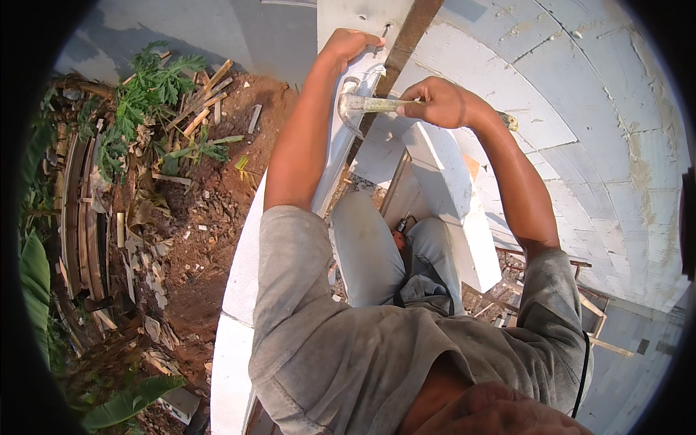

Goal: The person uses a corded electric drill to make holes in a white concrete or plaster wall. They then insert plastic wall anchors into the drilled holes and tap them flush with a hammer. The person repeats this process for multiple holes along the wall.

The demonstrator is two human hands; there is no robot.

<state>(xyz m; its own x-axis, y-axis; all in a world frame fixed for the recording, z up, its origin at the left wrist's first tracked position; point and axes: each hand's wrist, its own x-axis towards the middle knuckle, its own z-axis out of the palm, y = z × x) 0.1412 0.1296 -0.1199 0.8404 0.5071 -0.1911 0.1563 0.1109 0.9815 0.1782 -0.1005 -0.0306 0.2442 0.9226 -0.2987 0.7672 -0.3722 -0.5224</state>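
My left hand (349,48) reaches to the white block wall at the top, thumb and fingers pinched around a nail (386,32) near a dark wooden strip (415,36). In my right hand (441,103) is a claw hammer (355,104), gripped around its worn, pale handle. The hammer's head hangs to the left of that hand, just below my left hand and above the white wall top (330,163). The handle's end shows beyond my right wrist.
A white block (453,196) stands upright between my arms, beside my legs. To the right rises a large white block wall (565,94). Far below on the left lie reddish soil (217,174), stacked planks (85,210) and green plants (148,94).
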